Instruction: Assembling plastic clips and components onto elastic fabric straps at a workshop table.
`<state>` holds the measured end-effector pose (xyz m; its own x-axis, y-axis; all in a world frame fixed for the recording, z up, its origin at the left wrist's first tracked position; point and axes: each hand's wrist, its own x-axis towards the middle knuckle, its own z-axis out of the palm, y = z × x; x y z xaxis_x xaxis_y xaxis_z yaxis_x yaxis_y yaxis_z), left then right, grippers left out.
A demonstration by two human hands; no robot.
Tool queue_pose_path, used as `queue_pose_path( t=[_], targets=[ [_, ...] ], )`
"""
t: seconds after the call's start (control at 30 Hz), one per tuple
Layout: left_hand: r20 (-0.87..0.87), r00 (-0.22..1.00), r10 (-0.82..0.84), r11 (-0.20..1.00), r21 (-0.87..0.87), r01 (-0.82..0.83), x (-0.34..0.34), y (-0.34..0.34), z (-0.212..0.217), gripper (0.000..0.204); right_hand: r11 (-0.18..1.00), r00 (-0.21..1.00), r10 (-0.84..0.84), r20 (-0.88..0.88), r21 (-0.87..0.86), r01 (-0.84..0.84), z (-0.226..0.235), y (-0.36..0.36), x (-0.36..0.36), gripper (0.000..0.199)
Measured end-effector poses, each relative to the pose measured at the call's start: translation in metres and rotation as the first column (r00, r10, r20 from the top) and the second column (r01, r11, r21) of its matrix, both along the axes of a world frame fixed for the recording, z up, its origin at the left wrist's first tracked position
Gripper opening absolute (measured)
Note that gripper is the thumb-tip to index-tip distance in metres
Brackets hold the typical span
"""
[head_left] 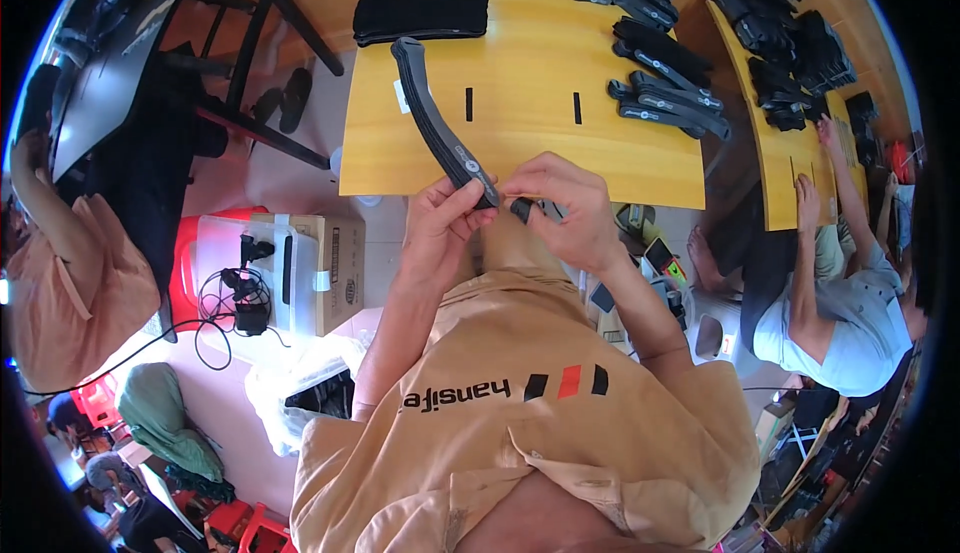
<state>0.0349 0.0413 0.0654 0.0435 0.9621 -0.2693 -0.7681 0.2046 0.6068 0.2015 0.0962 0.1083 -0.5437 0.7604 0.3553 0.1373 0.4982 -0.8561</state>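
My left hand (440,223) pinches the near end of a long black folded strap (437,123) with a grey mark printed near that end. The strap slants up and away over the yellow table (520,83), its far end curving to the left. Close beside it on the right, my right hand (570,203) is closed, thumb and fingers bent around a small black piece (521,210). Whether that piece joins the strap is hidden by my fingers.
Folded black straps (665,98) lie in bundles along the table's right side. A flat black stack (420,16) sits at the far left. A person in a light blue shirt (840,323) works at another table on the right. Left stands a cardboard box (340,263).
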Motion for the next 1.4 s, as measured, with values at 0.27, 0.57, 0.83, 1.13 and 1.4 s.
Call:
queue_pose_path(
  t=[0.27,0.57,0.83,1.13,1.4],
  targets=[
    [-0.054,0.997,0.054,0.998,-0.012,-0.055,0.011,0.006,0.0,0.016,0.989,0.995,-0.069,0.069,0.138,0.059,0.0,-0.004,0.0,0.026],
    [-0.182,0.974,0.136,0.989,-0.032,-0.144,0.024,-0.001,0.008,0.013,0.977,0.992,-0.088,0.088,0.203,0.068,0.0,-0.008,0.004,0.019],
    [-0.342,0.939,0.044,0.998,-0.019,-0.053,0.027,0.001,0.024,0.016,0.994,0.994,-0.108,0.018,-0.017,0.108,-0.006,-0.005,0.006,0.018],
    [-0.543,0.831,-0.121,0.99,-0.009,0.139,0.014,0.012,0.03,0.021,0.976,0.988,-0.127,0.092,0.187,0.109,0.0,-0.005,0.0,0.017],
    [-0.807,0.589,0.042,0.985,0.132,0.111,0.026,0.008,0.026,0.026,0.964,0.982,-0.178,0.06,0.21,0.162,-0.004,-0.012,-0.003,0.018]
  ],
)
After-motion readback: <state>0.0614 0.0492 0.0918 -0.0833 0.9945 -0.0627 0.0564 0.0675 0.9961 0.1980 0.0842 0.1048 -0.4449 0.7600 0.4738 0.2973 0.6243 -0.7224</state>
